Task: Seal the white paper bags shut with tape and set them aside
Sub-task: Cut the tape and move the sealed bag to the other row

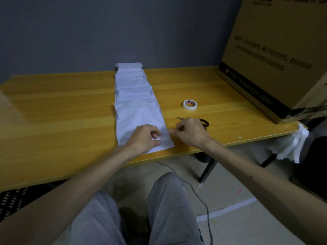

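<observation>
Yellow wood table (53, 106). Centre: row of white paper bags (134, 89), overlapped, long axis running far-to-near, from the table's far edge to its near edge. Left hand (145, 138) sits on the nearest bag (139, 119), by its near-right corner. Fingers are curled vs. thumb and seem to pinch a fold of the paper.

Right hand (190, 132) is just off that bag's right edge, fingertips pinched together and aimed left at the bag. Poss. a small tape bit btwn them, can't tell. So the seal spot lies btwn the two hands, left one nearer.

Scissors (205, 123) are partly hidden behind the right hand, tip pointing left. Tape roll (189, 104) lies flat, farther off; its red print is unreadable. Far right: cardboard box (274, 50), URL reads "wukongyz.com/", other print blurred.
</observation>
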